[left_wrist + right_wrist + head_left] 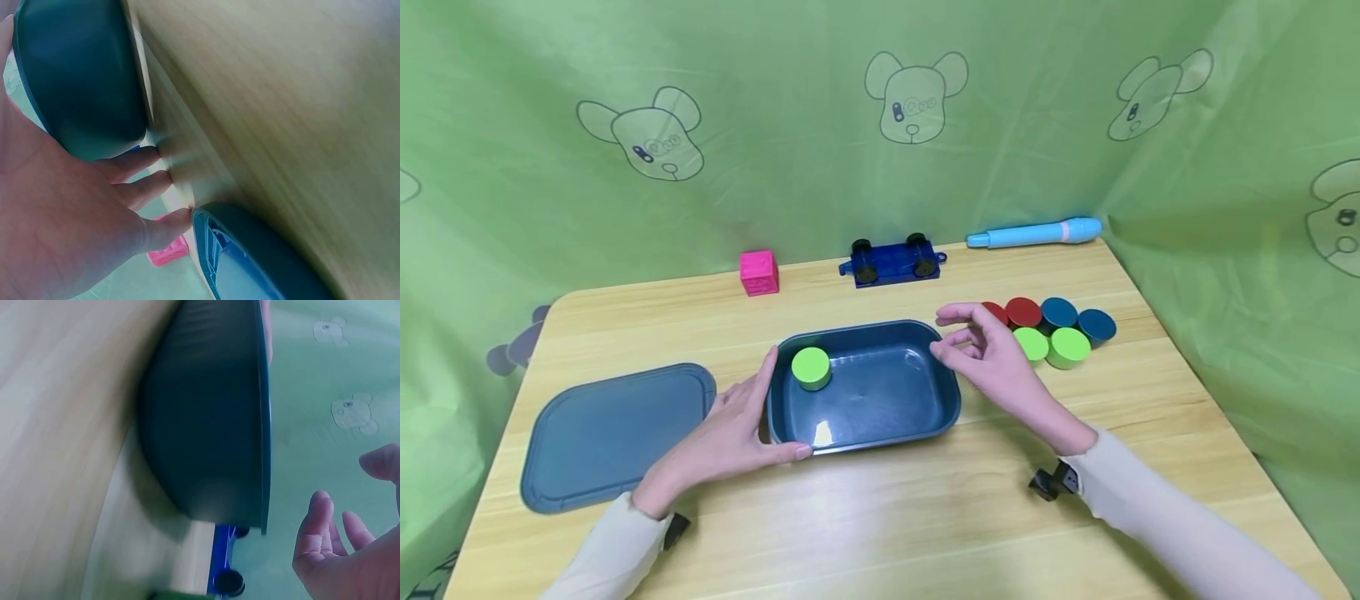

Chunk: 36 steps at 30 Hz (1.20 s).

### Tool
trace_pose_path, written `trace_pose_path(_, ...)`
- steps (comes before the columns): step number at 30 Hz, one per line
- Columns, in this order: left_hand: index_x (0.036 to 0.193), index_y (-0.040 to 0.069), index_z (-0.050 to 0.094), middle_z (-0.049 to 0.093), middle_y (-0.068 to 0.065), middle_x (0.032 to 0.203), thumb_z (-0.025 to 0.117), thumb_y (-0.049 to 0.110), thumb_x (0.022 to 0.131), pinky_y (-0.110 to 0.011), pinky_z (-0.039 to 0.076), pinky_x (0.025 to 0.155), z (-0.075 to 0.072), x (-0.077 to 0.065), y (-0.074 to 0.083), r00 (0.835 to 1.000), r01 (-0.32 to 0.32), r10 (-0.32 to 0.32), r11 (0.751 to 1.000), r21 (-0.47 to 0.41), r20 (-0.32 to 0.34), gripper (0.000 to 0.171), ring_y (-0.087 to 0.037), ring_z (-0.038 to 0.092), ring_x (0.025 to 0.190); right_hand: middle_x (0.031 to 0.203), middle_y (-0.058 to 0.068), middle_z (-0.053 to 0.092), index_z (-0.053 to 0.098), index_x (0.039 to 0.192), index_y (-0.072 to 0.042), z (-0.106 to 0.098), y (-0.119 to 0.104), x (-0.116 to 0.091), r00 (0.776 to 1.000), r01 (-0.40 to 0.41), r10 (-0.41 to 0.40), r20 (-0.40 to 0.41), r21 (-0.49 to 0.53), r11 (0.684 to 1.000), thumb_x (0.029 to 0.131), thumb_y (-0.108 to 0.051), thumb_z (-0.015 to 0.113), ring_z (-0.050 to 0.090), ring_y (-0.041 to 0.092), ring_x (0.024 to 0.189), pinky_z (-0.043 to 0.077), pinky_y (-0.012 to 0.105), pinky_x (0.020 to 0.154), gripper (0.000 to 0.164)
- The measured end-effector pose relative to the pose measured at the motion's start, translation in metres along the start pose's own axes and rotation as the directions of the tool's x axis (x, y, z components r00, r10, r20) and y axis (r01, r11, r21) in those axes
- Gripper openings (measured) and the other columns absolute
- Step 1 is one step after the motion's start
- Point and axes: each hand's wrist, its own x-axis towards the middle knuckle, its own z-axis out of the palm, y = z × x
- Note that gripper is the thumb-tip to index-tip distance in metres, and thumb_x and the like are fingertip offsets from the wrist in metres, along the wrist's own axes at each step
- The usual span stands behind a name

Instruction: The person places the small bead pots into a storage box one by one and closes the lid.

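Note:
A dark teal rectangular box (880,392) stands open-topped on the table, with one green cylindrical block (811,368) inside near its left end. My left hand (733,425) rests against the box's left end, thumb along the front rim and index finger at the back left corner. In the left wrist view the other fingers of this hand (94,206) stretch out beside the box wall (81,75). Over the box's right rim hovers my right hand (988,354), fingers loosely bent and nothing between them. The right wrist view shows this hand (350,544) apart from the box (206,419).
A flat teal lid (621,433) lies left of the box. Right of it stand green (1068,347), red (1023,313) and blue (1059,313) cylinders. Along the back are a pink cube (759,273), a blue wheeled toy base (895,262) and a light-blue pen-shaped object (1033,234).

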Motion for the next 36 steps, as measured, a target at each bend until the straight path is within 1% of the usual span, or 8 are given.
trace_pose_path(5, 0.177, 0.019, -0.006, 0.027, -0.018, 0.177, 0.079, 0.079, 0.084, -0.076, 0.017, 0.121, -0.001, 0.000, 0.001, 1.000, 0.003, -0.003, 1.000, -0.004, 0.002, 0.140, -0.045, 0.027, 0.160, 0.141, 0.018, 0.062, 0.058, 0.145, -0.001, -0.015, 0.004, -0.005, 0.999, 0.002, -0.003, -0.049, -0.009, 1.000, 0.104, -0.014, 0.076, 0.065, 0.022, 0.113, 0.052, 0.021, 0.092, 0.047)
trace_pose_path(14, 0.176, 0.024, -0.010, 0.027, -0.017, 0.177, 0.078, 0.080, 0.084, -0.076, 0.017, 0.121, -0.001, -0.001, 0.000, 1.000, 0.002, -0.002, 1.000, 0.000, 0.002, 0.139, -0.046, 0.027, 0.160, 0.143, 0.020, 0.060, 0.055, 0.146, 0.004, -0.042, 0.017, -0.013, 0.991, 0.026, -0.029, -0.131, -0.024, 0.999, 0.106, -0.011, 0.074, 0.064, 0.020, 0.109, 0.052, 0.017, 0.086, 0.048)
trace_pose_path(17, 0.176, 0.025, -0.011, 0.027, -0.017, 0.177, 0.078, 0.080, 0.085, -0.076, 0.016, 0.121, 0.000, -0.001, -0.001, 1.000, -0.001, 0.001, 1.000, -0.001, 0.001, 0.139, -0.046, 0.027, 0.160, 0.143, 0.015, 0.060, 0.056, 0.147, 0.002, -0.052, 0.023, -0.018, 0.986, 0.024, -0.026, -0.167, -0.011, 1.000, 0.106, -0.012, 0.074, 0.065, 0.017, 0.109, 0.053, 0.017, 0.084, 0.047)
trace_pose_path(23, 0.176, 0.024, -0.009, 0.029, -0.017, 0.176, 0.078, 0.080, 0.084, -0.078, 0.015, 0.121, 0.001, 0.000, -0.002, 1.000, -0.003, 0.003, 1.000, -0.001, -0.004, 0.139, -0.046, 0.028, 0.160, 0.140, 0.003, 0.062, 0.061, 0.143, -0.011, -0.074, 0.037, -0.028, 0.974, 0.002, 0.010, -0.225, 0.055, 0.998, 0.105, -0.011, 0.075, 0.069, 0.011, 0.106, 0.054, 0.016, 0.083, 0.041)
trace_pose_path(26, 0.176, 0.024, -0.009, 0.030, -0.018, 0.176, 0.079, 0.081, 0.084, -0.078, 0.015, 0.120, 0.001, 0.000, -0.002, 1.000, -0.003, 0.003, 1.000, 0.000, -0.007, 0.140, -0.045, 0.028, 0.160, 0.140, 0.000, 0.060, 0.060, 0.143, -0.015, -0.084, 0.046, -0.032, 0.967, -0.035, 0.040, -0.253, 0.025, 0.999, 0.106, -0.014, 0.076, 0.068, 0.008, 0.104, 0.054, 0.015, 0.082, 0.041)
trace_pose_path(31, 0.177, 0.022, -0.007, 0.029, -0.018, 0.176, 0.080, 0.080, 0.083, -0.077, 0.016, 0.120, 0.001, 0.000, -0.001, 1.000, -0.003, 0.003, 1.000, -0.009, -0.006, 0.140, -0.044, 0.027, 0.160, 0.141, -0.007, 0.059, 0.058, 0.145, -0.022, -0.099, 0.057, -0.041, 0.952, -0.112, 0.082, -0.294, -0.086, 0.990, 0.107, -0.021, 0.074, 0.065, 0.007, 0.110, 0.052, 0.014, 0.084, 0.041)
trace_pose_path(34, 0.177, 0.022, -0.007, 0.029, -0.018, 0.176, 0.080, 0.079, 0.083, -0.076, 0.016, 0.121, 0.001, 0.001, -0.001, 1.000, -0.001, 0.001, 1.000, -0.012, -0.006, 0.140, -0.044, 0.027, 0.161, 0.138, -0.009, 0.060, 0.058, 0.145, -0.022, -0.106, 0.062, -0.046, 0.944, -0.128, 0.091, -0.318, -0.096, 0.987, 0.107, -0.019, 0.074, 0.063, 0.008, 0.111, 0.051, 0.013, 0.085, 0.041)
trace_pose_path(36, 0.177, 0.022, -0.007, 0.029, -0.018, 0.176, 0.080, 0.080, 0.083, -0.076, 0.016, 0.121, 0.001, 0.001, -0.001, 1.000, 0.001, -0.001, 1.000, -0.014, -0.005, 0.140, -0.043, 0.027, 0.161, 0.135, -0.009, 0.060, 0.058, 0.144, -0.022, -0.110, 0.066, -0.048, 0.937, -0.142, 0.102, -0.334, -0.099, 0.985, 0.107, -0.019, 0.075, 0.062, 0.008, 0.110, 0.050, 0.012, 0.085, 0.041)
